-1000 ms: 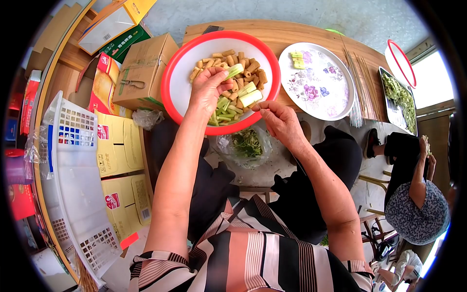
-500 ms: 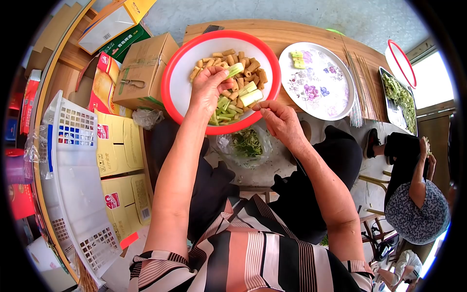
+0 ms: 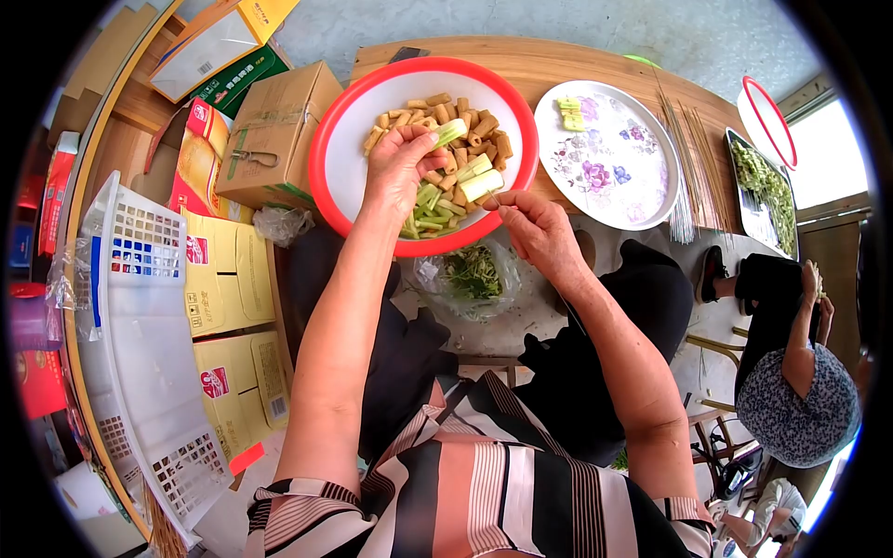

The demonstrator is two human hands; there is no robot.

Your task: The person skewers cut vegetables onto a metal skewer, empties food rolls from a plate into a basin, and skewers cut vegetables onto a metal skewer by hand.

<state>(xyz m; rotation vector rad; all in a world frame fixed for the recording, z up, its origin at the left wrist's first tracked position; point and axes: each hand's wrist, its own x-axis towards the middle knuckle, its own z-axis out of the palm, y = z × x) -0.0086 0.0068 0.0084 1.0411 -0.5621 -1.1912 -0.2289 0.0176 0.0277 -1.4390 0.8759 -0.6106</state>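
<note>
My left hand (image 3: pixel 398 167) is above the red-rimmed white basin (image 3: pixel 326 153), its thumb and fingers closed on a pale green celery piece (image 3: pixel 451 132). Just outside the basin's near right rim, my right hand (image 3: pixel 538 232) pinches a thin skewer (image 3: pixel 491 203). Two larger pale green pieces (image 3: pixel 478 177) are at the skewer's tip; whether they are threaded on it I cannot tell. Below them in the basin lie brown tube-shaped chunks (image 3: pixel 484 126) and cut green stalk pieces (image 3: pixel 430 216).
A flowered white plate (image 3: pixel 609 200) with a few green pieces (image 3: pixel 571 113) stands right of the basin. Beyond it lie bundled skewers (image 3: pixel 693 167) and a tray of greens (image 3: pixel 767 191). A bag of leaves (image 3: pixel 473 274) sits below. Boxes (image 3: pixel 270 139) are at left, another person (image 3: pixel 800 400) at right.
</note>
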